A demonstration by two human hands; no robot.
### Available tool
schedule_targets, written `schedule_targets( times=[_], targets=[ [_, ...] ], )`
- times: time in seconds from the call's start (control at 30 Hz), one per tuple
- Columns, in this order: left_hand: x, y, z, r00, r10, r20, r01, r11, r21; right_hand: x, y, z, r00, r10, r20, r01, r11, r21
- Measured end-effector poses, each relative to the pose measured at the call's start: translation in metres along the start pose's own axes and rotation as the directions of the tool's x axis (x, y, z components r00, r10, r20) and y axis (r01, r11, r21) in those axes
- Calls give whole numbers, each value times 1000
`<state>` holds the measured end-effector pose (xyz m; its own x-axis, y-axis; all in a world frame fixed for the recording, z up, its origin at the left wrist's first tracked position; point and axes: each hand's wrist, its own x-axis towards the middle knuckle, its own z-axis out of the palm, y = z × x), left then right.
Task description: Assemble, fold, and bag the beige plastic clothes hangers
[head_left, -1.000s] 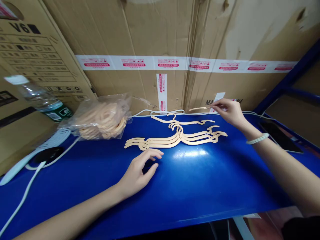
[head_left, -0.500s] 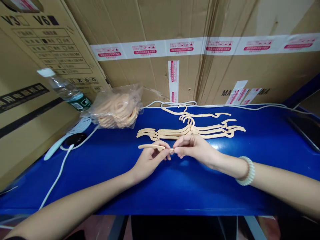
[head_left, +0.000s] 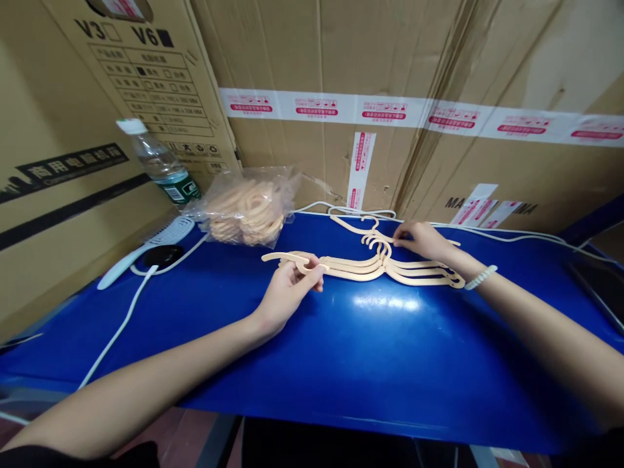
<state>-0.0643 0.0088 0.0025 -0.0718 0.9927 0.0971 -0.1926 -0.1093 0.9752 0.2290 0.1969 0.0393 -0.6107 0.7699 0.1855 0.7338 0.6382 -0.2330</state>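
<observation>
Several slim plastic hangers: left hand grips an end, right hand pinches hooks.

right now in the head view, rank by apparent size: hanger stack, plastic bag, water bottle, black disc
1-2. hanger stack and plastic bag: unsure, the stack is longer, the bag bulkier
3. water bottle
4. black disc, smallest

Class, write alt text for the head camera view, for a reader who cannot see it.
A person's left hand pinches a beige hanger piece while the right hand rests on a stack of beige hangers on a blue table. A clear bag of beige parts and a water bottle sit behind, against cardboard boxes.
</observation>
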Motion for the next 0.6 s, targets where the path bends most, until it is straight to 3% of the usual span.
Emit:
schedule_targets(
  times=[0.17, 0.33, 0.47, 0.6],
  targets=[
    [4, 12, -2, 997, 9, -77, -17, 994, -105, -5, -10, -24, 999, 19, 33, -20, 999, 27],
    [7, 20, -4, 991, -33, -129, 10, 986, -168, -40, -35, -47, 995, -22, -93, 31, 996, 89],
    [9, 20, -5, 988, -75, -134, 50, 982, -184, -81, -58, -42, 977, -59, -206, 98, 978, 185],
    [10, 18, -5, 990, -113, -86, 91, 970, -224, -106, -68, -32, 957, -157, -245, 195, 970, 142]
  ],
)
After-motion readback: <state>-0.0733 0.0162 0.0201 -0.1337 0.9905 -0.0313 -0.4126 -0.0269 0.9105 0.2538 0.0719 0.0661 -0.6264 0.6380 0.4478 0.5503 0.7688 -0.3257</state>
